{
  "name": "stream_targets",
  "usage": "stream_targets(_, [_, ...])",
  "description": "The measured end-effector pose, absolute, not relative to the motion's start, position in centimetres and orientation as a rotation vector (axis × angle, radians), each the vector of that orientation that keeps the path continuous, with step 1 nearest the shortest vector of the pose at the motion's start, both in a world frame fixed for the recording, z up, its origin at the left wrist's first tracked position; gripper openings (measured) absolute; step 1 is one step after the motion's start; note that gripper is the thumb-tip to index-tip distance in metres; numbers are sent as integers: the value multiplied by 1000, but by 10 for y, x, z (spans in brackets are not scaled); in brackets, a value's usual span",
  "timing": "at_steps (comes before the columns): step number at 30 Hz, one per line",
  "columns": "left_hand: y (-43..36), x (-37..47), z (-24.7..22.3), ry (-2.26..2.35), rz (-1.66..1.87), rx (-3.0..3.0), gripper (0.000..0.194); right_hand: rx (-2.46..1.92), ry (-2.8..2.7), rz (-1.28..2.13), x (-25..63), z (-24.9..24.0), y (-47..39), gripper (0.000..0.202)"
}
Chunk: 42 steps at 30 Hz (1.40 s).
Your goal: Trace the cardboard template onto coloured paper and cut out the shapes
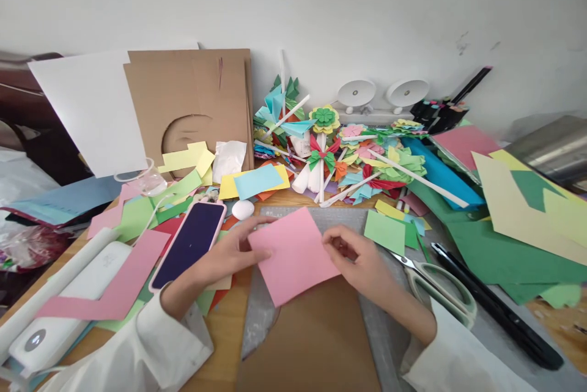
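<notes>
A pink square of paper (296, 254) is held between two bare hands above a brown card sheet (312, 343) that is laid over a grey cutting mat (389, 331). The sheet is turned corner-wise, like a diamond. Its left corner is pinched by the left hand (227, 251), whose fingers (252, 234) are closed together on the paper's edge. Its right edge is gripped by the right hand (355, 257), the fingertips (332, 238) being curled down onto the pink surface; the paper's body is thus spread between the two sets of fingers, with its lower corner hanging below them over the brown card.

Just left of the left fingers, a phone in a pink case (190, 245) is seen lying screen-up, and a small white oval object (243, 209) is placed just beyond them. To the right of the right fingers, near but not touching, a pair of pale-handled scissors (440, 285) is laid on the mat, with a black pen (495, 306) further out. Green paper squares (387, 232) are set just beyond the right fingertips. Well beyond both hands, a heap of folded paper flowers (339, 147) is piled against the wall. White sleeves (151, 343) are worn on both arms.
</notes>
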<state>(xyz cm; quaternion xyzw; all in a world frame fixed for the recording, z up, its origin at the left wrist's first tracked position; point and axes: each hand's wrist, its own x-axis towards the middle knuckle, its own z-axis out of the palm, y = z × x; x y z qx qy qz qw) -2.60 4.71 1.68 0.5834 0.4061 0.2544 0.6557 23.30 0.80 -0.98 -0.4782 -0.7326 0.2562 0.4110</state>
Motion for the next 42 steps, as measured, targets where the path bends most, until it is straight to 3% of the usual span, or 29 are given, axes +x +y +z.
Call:
stream_targets(6, [59,-30,7,1058,742,1246,51,-896,-2250,256,245,-6,9,49])
stream_targets(12, [55,-24,-4,1218,778,1616,53,-869,-2511,-216,245,-23,12,44])
stream_targets(15, [49,-22,-5,1290,791,2116,61,-956,-2526,-239,244,-33,13,46])
stream_targets(21, [40,-21,-10,1007,399,2648,73,-984,-2515,-103,243,-39,15,50])
stream_targets(27, [40,-21,-22,1040,236,2761,59,-1009,-2470,110,244,-44,19,53])
stream_targets(42, [46,-21,-18,1017,122,2803,69,-968,-2478,24,241,-41,23,43])
